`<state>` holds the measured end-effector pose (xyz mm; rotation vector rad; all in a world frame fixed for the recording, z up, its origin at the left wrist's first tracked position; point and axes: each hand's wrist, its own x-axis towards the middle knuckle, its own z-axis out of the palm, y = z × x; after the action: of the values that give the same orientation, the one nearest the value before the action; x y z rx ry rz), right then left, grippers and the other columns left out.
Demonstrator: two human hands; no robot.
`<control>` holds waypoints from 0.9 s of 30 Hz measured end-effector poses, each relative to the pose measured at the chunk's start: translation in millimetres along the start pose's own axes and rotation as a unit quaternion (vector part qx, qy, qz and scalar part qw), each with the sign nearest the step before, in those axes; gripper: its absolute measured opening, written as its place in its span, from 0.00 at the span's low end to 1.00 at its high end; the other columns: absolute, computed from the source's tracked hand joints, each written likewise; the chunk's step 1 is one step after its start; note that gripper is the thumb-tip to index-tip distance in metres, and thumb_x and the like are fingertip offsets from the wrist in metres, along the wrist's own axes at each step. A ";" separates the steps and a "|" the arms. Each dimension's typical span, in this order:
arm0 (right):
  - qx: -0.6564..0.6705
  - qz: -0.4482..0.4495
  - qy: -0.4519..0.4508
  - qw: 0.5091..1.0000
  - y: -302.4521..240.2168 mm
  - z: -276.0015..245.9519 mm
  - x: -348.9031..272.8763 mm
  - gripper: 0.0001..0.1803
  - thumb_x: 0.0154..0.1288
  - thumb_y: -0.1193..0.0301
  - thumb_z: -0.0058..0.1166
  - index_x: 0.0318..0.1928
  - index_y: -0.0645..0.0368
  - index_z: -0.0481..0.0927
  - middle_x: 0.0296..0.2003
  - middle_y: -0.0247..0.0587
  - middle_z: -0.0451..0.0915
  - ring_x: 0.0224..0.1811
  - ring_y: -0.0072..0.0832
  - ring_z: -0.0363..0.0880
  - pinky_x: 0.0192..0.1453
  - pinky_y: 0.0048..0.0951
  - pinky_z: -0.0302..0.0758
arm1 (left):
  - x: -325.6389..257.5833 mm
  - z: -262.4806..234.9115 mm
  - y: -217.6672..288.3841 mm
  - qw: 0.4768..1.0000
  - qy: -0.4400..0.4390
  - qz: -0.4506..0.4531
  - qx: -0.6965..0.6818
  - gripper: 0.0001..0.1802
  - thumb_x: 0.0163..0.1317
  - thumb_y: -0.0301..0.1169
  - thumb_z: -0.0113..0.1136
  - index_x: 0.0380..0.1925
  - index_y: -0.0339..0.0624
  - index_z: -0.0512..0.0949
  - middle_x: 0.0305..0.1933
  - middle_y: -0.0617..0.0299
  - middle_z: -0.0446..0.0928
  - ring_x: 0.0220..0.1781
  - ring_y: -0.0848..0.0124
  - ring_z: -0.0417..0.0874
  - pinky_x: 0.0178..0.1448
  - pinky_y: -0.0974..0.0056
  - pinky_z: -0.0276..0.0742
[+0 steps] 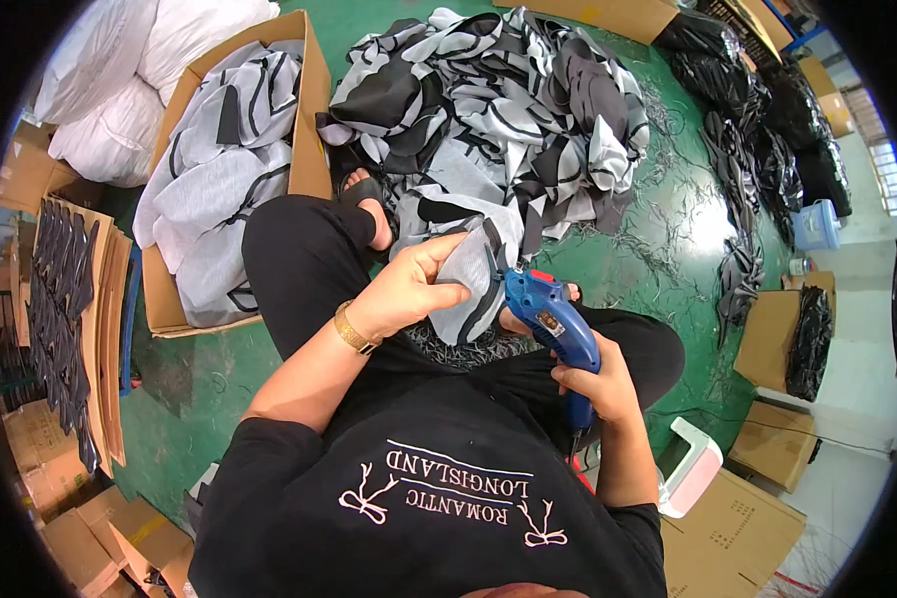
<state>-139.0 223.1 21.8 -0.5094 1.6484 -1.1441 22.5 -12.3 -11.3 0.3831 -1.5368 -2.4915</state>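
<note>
A grey fabric piece (475,277) with dark edging is at the centre of the frame, pinched in the grip of the left hand (409,291). At its right edge is the head of a blue power tool (558,324), its handle wrapped by the right hand's (605,382) grip. A fabric heap (488,110) lies at upper centre; a filled cardboard box (315,110) stands upper left.
</note>
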 end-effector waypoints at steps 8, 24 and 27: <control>0.003 -0.005 0.009 1.000 2.7 1.0 0.4 0.21 0.46 0.78 0.61 0.44 0.67 0.75 0.28 0.34 0.75 0.24 0.21 0.74 0.29 0.24 0.73 | -0.4 3.3 2.0 1.000 0.001 -0.004 -0.017 0.27 0.59 0.22 0.57 0.60 0.32 0.67 0.50 0.66 0.77 0.49 0.81 0.76 0.55 0.71 0.72; 0.019 -0.005 0.004 1.000 12.3 2.5 1.6 0.19 0.46 0.78 0.60 0.43 0.67 0.75 0.31 0.36 0.76 0.24 0.22 0.75 0.29 0.24 0.72 | 8.1 20.0 -6.3 0.969 0.122 -0.069 -0.203 0.11 0.65 0.30 0.55 0.42 0.34 0.79 0.40 0.61 0.82 0.38 0.75 0.82 0.45 0.71 0.76; 0.045 0.000 -0.009 0.999 12.5 0.9 2.4 0.20 0.46 0.78 0.59 0.43 0.67 0.75 0.32 0.37 0.76 0.25 0.22 0.75 0.30 0.24 0.73 | 6.1 21.2 -5.3 0.975 0.122 -0.054 -0.179 0.12 0.66 0.30 0.55 0.43 0.32 0.78 0.38 0.62 0.81 0.37 0.77 0.81 0.42 0.73 0.76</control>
<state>-136.7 226.6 9.8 -0.4610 1.5730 -1.2044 9.9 6.3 -7.7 0.6958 -0.9752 -2.6138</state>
